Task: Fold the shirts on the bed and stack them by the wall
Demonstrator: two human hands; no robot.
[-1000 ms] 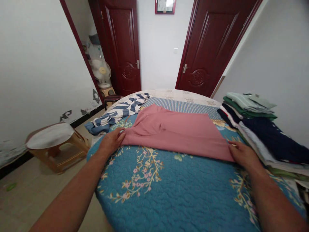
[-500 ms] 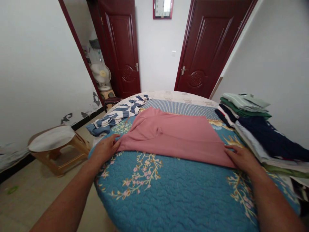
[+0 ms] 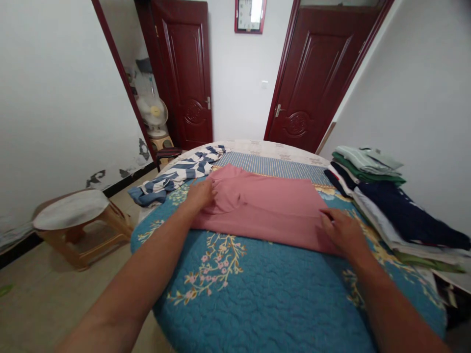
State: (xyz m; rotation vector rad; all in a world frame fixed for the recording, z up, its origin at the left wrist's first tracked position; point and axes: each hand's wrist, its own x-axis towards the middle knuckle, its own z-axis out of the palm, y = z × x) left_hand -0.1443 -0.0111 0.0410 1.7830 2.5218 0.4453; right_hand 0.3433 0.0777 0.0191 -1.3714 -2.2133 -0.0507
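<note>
A pink shirt [image 3: 272,201] lies folded lengthwise on the blue quilted cover [image 3: 279,289], with small creases towards its left end. At that left end, my left hand [image 3: 201,195] has its fingers closed on the cloth. My right hand [image 3: 342,231] is at the opposite end, thumb and fingers pinched at the edge of the shirt. Part of the shirt's left end is hidden behind my left hand and forearm.
A blue-and-white striped garment [image 3: 180,171] lies crumpled at the table's far left. Stacked folded clothes [image 3: 412,211] stand along the right side. A plastic stool [image 3: 73,211] is on the floor to the left. Two dark red doors [image 3: 187,73] are behind the table.
My left hand has moved away from me and rightwards, from the shirt's near left corner up its left end. My right hand has shifted up and inward along the right edge.
</note>
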